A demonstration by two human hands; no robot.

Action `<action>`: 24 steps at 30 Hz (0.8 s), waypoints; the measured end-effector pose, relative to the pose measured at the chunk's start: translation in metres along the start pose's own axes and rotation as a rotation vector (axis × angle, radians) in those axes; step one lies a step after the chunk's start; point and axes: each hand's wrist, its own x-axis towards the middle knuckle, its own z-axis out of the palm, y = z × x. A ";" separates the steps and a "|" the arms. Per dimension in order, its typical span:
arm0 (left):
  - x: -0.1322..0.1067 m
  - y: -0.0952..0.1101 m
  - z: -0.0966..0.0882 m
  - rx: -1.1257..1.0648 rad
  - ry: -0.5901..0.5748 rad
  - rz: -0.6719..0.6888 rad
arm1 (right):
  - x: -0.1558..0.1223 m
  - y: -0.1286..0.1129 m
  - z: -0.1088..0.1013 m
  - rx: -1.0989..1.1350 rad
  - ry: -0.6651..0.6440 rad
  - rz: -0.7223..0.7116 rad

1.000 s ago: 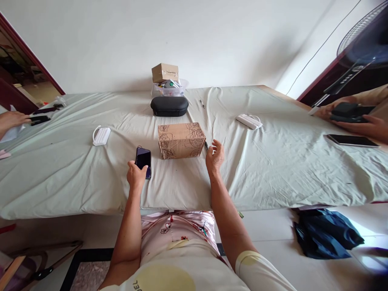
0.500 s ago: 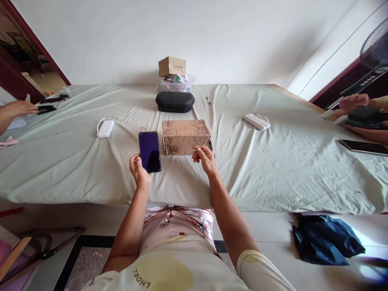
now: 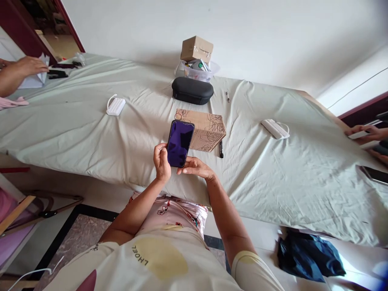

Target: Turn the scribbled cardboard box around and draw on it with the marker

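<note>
My left hand [image 3: 161, 163] grips a dark phone [image 3: 180, 143] with a purple screen, held upright above the near edge of the table [image 3: 91, 133]. My right hand [image 3: 195, 167] pinches the phone's lower right corner. Just behind the phone sits a patterned cardboard box [image 3: 206, 129], with a black pen [image 3: 221, 149] lying to its right.
A black case [image 3: 192, 90], a clear tub with a small carton [image 3: 197, 48] on top, two white power banks [image 3: 115, 106] [image 3: 274, 129]. Another person's hand [image 3: 26, 66] rests at far left, another's hands [image 3: 368, 135] and a phone [image 3: 375, 174] at far right. Dark cloth [image 3: 309, 256] lies on the floor.
My left hand lifted the phone off the table toward me. My right hand came in from beside the box and took hold of the phone's lower edge. The view tilted.
</note>
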 end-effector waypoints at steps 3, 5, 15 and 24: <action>-0.001 0.002 0.001 -0.024 0.001 -0.023 | 0.000 -0.003 0.004 -0.020 0.035 -0.024; -0.001 0.004 0.002 -0.029 0.000 -0.037 | 0.000 -0.004 0.006 -0.036 0.047 -0.024; 0.008 -0.010 -0.004 -0.032 0.047 -0.052 | 0.003 0.000 0.005 -0.042 0.101 -0.030; 0.092 -0.037 -0.064 0.331 0.326 -0.139 | -0.003 0.001 -0.013 -0.132 0.465 -0.214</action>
